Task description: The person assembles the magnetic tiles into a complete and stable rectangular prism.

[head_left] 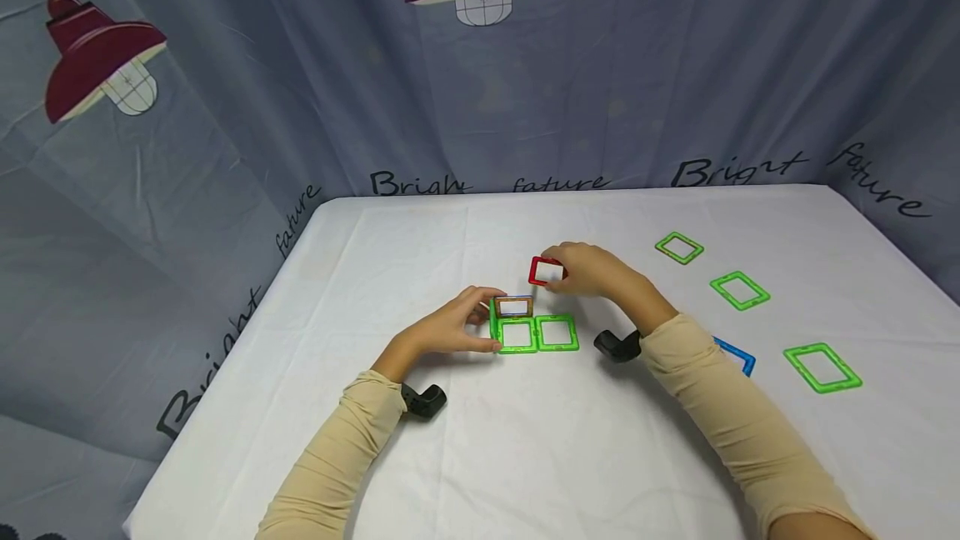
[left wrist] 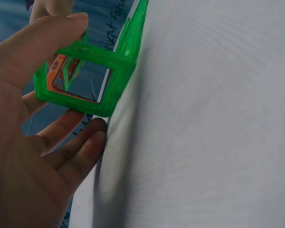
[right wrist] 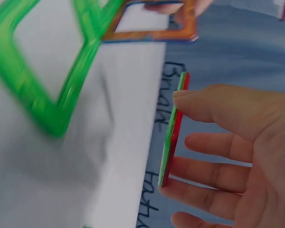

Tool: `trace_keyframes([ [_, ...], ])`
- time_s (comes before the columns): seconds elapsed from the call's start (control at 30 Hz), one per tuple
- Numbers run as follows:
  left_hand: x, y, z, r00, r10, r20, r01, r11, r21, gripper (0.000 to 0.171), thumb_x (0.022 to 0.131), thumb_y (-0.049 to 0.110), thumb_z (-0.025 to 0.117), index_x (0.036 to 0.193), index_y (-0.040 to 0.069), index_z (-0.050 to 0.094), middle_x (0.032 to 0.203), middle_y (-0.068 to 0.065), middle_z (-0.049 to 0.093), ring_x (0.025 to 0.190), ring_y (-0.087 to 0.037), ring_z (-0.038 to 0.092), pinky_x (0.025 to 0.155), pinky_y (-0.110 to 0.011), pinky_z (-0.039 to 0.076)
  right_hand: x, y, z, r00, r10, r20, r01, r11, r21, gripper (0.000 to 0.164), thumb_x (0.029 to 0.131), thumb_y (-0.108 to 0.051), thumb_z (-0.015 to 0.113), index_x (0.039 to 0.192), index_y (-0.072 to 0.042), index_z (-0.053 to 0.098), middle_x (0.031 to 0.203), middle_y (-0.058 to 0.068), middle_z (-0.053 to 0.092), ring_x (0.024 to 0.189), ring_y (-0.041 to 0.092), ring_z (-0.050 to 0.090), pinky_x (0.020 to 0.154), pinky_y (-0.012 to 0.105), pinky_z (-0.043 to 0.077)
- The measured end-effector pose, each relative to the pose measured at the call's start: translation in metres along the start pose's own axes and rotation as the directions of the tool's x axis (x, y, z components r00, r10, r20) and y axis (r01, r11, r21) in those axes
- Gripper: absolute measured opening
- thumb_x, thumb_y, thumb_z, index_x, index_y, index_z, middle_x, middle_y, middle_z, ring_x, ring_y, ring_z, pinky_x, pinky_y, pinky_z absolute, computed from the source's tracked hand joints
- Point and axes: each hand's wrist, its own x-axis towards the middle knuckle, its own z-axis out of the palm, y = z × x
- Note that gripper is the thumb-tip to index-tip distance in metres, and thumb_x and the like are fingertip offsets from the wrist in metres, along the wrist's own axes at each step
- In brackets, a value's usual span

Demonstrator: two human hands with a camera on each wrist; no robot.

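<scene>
My left hand [head_left: 447, 325] holds the left side of a small build of square magnetic tiles, its thumb at the front corner and fingers behind. Two green tiles [head_left: 557, 349] lie side by side there. A green tile [left wrist: 76, 102] stands upright at their left edge. Along the back stands an orange tile [right wrist: 147, 36] with a blue edge. My right hand [head_left: 592, 267] pinches a red square tile [head_left: 533, 271] above the table, behind and right of the build. In the right wrist view this tile's edge shows red and green layers.
On the right of the white table [head_left: 525, 457] lie separate green square tiles [head_left: 823, 388]. A blue tile [head_left: 738, 352] is partly hidden under my right sleeve. Grey curtains [head_left: 585, 90] stand behind the table. Each wrist carries a black camera mount [head_left: 426, 402].
</scene>
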Motion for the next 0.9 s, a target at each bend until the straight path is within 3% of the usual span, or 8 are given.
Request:
trace_keyframes([
  [0.23,0.001,0.001,0.001,1.0,-0.002,0.003,0.002,1.0,0.004,0.072,0.075,0.018,0.076,0.134,0.01,0.036,0.124,-0.009,0.041,0.11,-0.019,0.05,0.095,-0.022,0.045,-0.012,-0.005,0.003,1.0,0.002,-0.024,-0.001,0.999,0.049,0.051,0.083,-0.026,0.064,0.126,-0.002,0.052,0.122,0.017,0.057,0.103,0.028,0.055,0.087,0.043,0.048],
  [0.57,0.001,-0.001,0.0,1.0,0.002,0.002,-0.002,1.0,-0.005,0.072,0.075,0.018,0.076,0.134,0.01,0.036,0.122,-0.01,0.041,0.11,-0.02,0.051,0.095,-0.022,0.045,-0.025,-0.022,-0.005,0.996,-0.021,-0.084,0.024,0.999,0.034,0.05,0.081,-0.025,0.066,0.125,-0.004,0.053,0.123,0.015,0.057,0.108,0.029,0.055,0.089,0.045,0.048],
  [0.73,0.001,-0.001,0.0,1.0,-0.018,0.01,0.018,1.0,0.007,0.073,0.074,0.018,0.076,0.134,0.01,0.035,0.122,-0.01,0.041,0.111,-0.02,0.051,0.096,-0.022,0.044,-0.031,-0.039,-0.003,0.987,-0.109,-0.122,0.109,0.994,-0.001,0.049,0.081,-0.027,0.066,0.123,-0.005,0.056,0.119,0.012,0.06,0.105,0.027,0.058,0.087,0.044,0.049],
  [0.9,0.0,0.0,-0.001,1.0,-0.03,0.009,0.03,0.999,0.046,0.076,0.074,0.022,0.076,0.136,0.008,0.034,0.122,-0.01,0.042,0.111,-0.02,0.053,0.096,-0.025,0.045,-0.036,-0.054,0.002,0.952,-0.238,-0.191,0.23,0.971,-0.061,0.046,0.079,-0.027,0.068,0.119,-0.007,0.059,0.109,0.01,0.064,0.093,0.025,0.062,0.079,0.039,0.052],
])
